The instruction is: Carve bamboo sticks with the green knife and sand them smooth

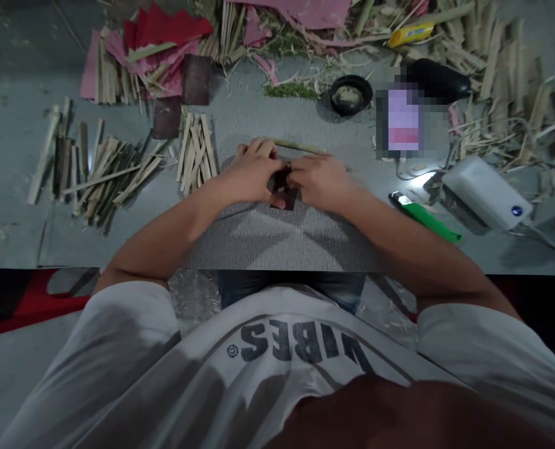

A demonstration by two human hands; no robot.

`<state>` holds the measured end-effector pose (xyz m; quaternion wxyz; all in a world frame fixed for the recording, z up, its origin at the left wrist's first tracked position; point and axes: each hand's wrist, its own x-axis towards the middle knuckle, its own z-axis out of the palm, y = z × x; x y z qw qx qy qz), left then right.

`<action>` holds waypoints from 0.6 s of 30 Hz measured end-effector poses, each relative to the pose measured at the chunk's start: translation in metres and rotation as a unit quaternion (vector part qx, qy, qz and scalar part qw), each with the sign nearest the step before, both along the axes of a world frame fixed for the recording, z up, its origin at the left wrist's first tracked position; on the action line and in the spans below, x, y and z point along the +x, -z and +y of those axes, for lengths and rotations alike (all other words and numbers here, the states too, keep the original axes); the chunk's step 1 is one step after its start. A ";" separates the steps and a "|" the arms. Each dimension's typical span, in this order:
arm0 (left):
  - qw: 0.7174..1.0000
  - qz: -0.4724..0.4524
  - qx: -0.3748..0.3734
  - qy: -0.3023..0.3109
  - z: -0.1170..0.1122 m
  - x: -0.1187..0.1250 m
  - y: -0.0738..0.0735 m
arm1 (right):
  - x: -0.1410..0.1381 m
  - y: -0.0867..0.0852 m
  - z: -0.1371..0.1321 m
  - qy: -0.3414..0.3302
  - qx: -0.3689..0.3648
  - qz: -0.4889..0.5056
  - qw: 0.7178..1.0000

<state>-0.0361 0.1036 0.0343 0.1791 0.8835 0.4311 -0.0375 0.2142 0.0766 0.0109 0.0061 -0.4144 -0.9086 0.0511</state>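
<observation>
My left hand [254, 173] is curled closed, its thumb on a small dark brown piece of sandpaper [284, 201]. Opposite it, my right hand [323, 179] is closed too, fingertips pinched at the sandpaper's upper right side. A thin greenish bamboo strip [300, 147] runs along the far side of both hands, from the left fingers to the right knuckles. How the fingers grip the strip is partly hidden. Both hands work low over a grey textured board [277, 240]. Left of them lies a bundle of pale bamboo sticks [196, 153].
More sticks [106, 174] lie left, near brown sheets [197, 80] and red cloth [165, 28]. Rightward are a black bowl [351, 95], a blurred phone [403, 118], a green cutter knife [427, 218] and a white cabled box [486, 193]. Shavings and a yellow tube [411, 33] are behind.
</observation>
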 end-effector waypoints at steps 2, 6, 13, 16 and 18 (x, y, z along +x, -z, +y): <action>1.000 -0.006 0.001 -0.006 0.001 0.000 0.003 | 0.007 0.000 0.007 0.027 0.014 0.001 1.000; 1.000 -0.027 -0.011 -0.010 0.002 -0.002 0.006 | 0.010 0.001 0.005 0.034 0.013 -0.005 0.999; 0.999 -0.027 -0.021 -0.007 0.002 -0.003 0.005 | 0.006 -0.002 0.000 0.020 -0.002 -0.007 1.000; 0.999 -0.031 -0.021 -0.008 0.002 -0.003 0.005 | 0.011 -0.002 0.005 0.055 0.012 -0.008 0.998; 0.999 -0.036 -0.025 -0.008 0.002 -0.003 0.006 | 0.008 -0.001 0.001 0.035 0.003 -0.009 0.999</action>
